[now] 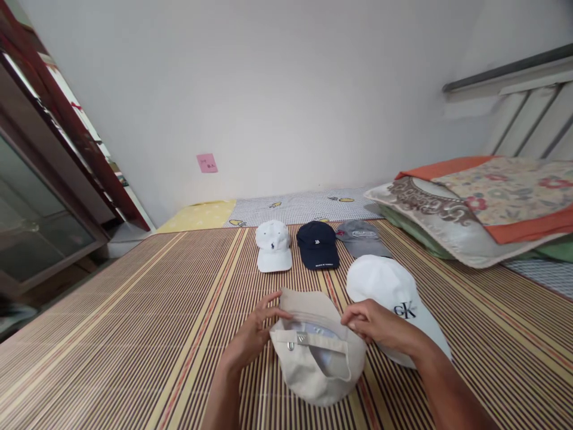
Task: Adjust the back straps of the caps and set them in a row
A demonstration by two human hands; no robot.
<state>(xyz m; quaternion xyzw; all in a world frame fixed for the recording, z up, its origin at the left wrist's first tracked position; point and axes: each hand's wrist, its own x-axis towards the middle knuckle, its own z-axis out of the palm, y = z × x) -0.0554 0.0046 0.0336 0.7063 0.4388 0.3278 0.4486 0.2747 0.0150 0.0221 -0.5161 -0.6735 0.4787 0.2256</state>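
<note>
A beige baseball cap lies upside down on the striped mat, its brim pointing away from me and its back strap with a metal buckle facing me. My left hand holds the cap's left edge where the brim meets the crown, fingers partly spread along it. On the opposite edge, my right hand pinches the rim between thumb and curled fingers. Just right of it, partly behind my right forearm, sits a white cap with black "CK" lettering.
Farther back stand a white cap with a small dark logo, a navy cap and a grey cap in a row. Stacked pillows lie at the right. The striped mat reaches towards a white wall.
</note>
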